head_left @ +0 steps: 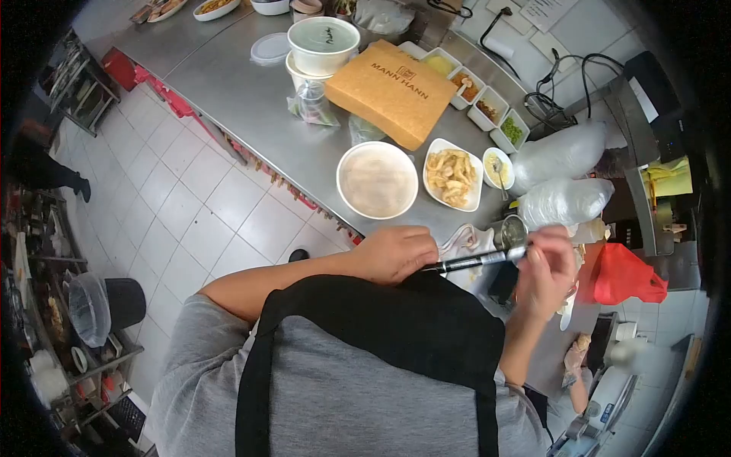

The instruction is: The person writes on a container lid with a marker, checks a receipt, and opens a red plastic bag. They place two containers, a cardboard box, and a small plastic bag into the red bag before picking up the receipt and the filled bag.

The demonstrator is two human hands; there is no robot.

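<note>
Closest to me, my left hand (pixel 392 254) is curled shut around the near end of a marker (pixel 476 260), and my right hand (pixel 550 270) pinches the far end with fingers closed on it, so the marker spans between both hands, just above my black apron (pixel 396 327). Under the hands I see a crumpled white cloth (pixel 463 242) on the tabletop (pixel 251 99), and a small metal cup (pixel 515 228) just beside the right hand.

A little farther out sits a white lidded bowl (pixel 378 180), and next to it a white dish of fried pieces (pixel 452 177), with a small sauce cup (pixel 497 167) touching that dish's far side. Two clear plastic bags (pixel 563 175) lie to the right, and a red bag (pixel 626 276) sits near my right hand.

Beyond the bowl lies a brown box (pixel 396 91) printed MANN HANN, tilted across the tabletop, with a row of white condiment trays (pixel 487 107) behind it. To the left of the box stand stacked white tubs (pixel 323 46), the top lid marked with handwriting, a knotted clear bag (pixel 312 103) at their foot and a flat lid (pixel 270 47) beside them. More plates line the far edge
</note>
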